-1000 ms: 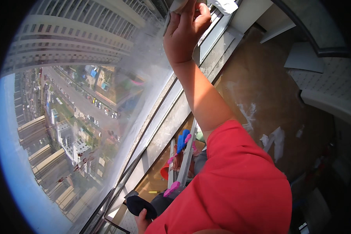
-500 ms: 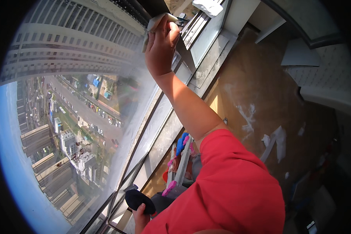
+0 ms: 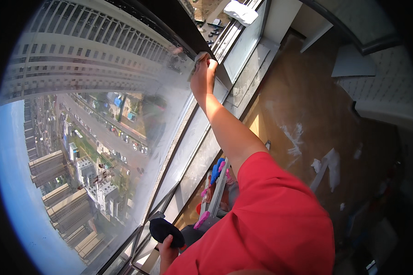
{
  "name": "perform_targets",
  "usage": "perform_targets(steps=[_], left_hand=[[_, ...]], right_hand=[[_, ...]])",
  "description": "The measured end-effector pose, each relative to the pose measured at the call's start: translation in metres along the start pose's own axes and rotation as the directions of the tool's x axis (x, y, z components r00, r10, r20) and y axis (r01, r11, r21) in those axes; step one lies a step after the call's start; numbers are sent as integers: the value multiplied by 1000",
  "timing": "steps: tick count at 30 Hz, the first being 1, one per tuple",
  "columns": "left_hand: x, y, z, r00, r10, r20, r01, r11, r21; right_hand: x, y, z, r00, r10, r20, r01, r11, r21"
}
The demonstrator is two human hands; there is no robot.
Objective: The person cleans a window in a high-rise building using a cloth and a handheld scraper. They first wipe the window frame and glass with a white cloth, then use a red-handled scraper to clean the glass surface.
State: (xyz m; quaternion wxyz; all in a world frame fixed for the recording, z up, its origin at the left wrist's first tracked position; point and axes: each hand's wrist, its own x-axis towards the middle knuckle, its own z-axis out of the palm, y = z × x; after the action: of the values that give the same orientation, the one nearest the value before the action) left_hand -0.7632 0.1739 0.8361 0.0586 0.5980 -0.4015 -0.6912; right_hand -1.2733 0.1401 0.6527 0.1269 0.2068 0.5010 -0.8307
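My right hand point(image 3: 203, 79) is raised at the end of an outstretched arm, closed on a pale, crumpled cloth point(image 3: 198, 62). The cloth is against the window beside its dark frame point(image 3: 181, 23). My left hand point(image 3: 169, 250) is low at the left, its fingers and thumb round a black, rounded, flat thing point(image 3: 166, 231) whose kind I cannot make out. Between me and the hazy, streaked window pane point(image 3: 163, 123) runs the sill point(image 3: 192, 160).
Below me stands a stepladder point(image 3: 214, 195) with pink and blue pieces on it. White smears mark the brown floor point(image 3: 303, 105). A white bundle point(image 3: 241, 12) lies on the far window ledge. Beyond the glass, buildings point(image 3: 64, 206) and a road lie far below.
My right hand has moved down and slightly right with the cloth, along the window's frame edge. My left hand still holds the black thing, with little movement.
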Motion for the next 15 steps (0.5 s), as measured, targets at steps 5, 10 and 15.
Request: perform_targets(steps=[5,10,15], left_hand=[[-1,4,-6,999,19,33,-20,999,31],[1,4,-12,999,-1,53,0,1000,16],[-7,10,-5,996,36,84,-38,999,15]], right_hand=[[5,6,12,866,-500,-16,483,844,-233],[-4,2,11,708,-692,144,668,588,-457],[-2,-8,-5,907,-367,207,412,875,-254]])
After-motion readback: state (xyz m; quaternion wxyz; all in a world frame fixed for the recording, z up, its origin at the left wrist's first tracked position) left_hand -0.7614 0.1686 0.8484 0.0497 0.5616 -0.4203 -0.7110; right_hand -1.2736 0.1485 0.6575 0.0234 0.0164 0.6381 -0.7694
